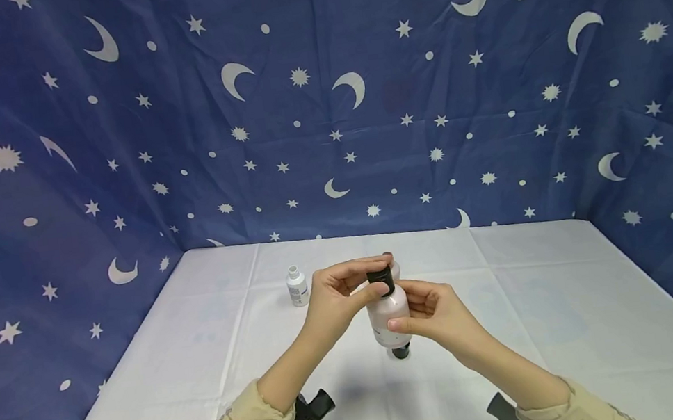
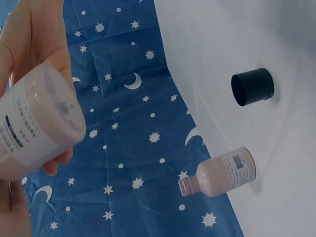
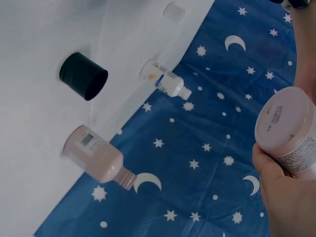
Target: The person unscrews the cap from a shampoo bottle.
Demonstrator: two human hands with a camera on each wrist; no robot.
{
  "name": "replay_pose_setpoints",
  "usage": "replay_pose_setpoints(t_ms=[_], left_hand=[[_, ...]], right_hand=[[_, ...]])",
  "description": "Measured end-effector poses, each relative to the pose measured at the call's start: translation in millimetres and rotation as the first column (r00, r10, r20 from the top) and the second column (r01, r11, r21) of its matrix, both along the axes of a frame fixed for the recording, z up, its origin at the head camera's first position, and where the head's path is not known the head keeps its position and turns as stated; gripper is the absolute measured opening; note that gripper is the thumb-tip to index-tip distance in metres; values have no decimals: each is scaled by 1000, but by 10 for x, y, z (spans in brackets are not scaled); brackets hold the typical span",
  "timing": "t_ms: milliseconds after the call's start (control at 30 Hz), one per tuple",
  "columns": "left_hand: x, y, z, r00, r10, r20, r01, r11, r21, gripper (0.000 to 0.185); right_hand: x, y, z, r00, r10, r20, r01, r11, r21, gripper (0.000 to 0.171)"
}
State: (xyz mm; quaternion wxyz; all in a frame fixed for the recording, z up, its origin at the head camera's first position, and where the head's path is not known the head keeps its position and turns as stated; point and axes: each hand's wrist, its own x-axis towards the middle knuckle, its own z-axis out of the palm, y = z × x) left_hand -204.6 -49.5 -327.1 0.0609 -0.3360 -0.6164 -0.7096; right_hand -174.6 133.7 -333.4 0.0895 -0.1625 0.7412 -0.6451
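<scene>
Two forearms in cream sleeves reach in from the bottom of the head view and meet above the middle of a white table [image 1: 577,320]. The right hand [image 1: 434,313] curls its fingers round the body of a pale pink bottle [image 1: 388,312], holding it upright in the air. The left hand [image 1: 337,297], at 10 o'clock from the bottle, pinches the black cap [image 1: 380,277] on its neck between thumb and fingertips. The bottle looks filled with a pale pink, opaque content.

On the table, a loose black cap [image 3: 83,75] stands directly beneath the held bottle, its open end showing it hollow. A second pink bottle [image 2: 219,174], uncapped, stands behind the hands. A small white bottle [image 1: 297,285], also uncapped, stands at 10 o'clock from the hands, near the table's far edge. A blue cloth with moons and stars [image 1: 323,99] hangs behind and at both sides.
</scene>
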Motion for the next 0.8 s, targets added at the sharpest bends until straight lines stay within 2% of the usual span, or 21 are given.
replay_pose_setpoints(t_ms=[167, 300, 533, 600, 667, 800], left_hand=[[-11, 48, -2, 996, 81, -36, -81, 997, 13, 51], [7, 88, 12, 995, 101, -21, -101, 995, -11, 50], [21, 129, 32, 991, 136, -16, -136, 990, -40, 33], [16, 127, 16, 991, 129, -28, -130, 990, -47, 41], [10, 114, -5, 994, 101, -38, -103, 993, -57, 57], [-4, 53, -33, 999, -21, -48, 17, 996, -87, 89]], right_hand=[[-9, -6, -3, 1000, 2, 5, -2, 1000, -7, 64], [1, -5, -8, 1000, 23, -12, -23, 1000, -12, 62], [4, -23, -10, 999, 34, -19, -35, 999, -12, 58], [-3, -27, -8, 999, 34, -18, -35, 999, -12, 58], [-6, -24, -6, 999, 39, -23, -40, 999, -14, 59], [4, -13, 9, 999, 40, -27, -40, 999, -10, 63]])
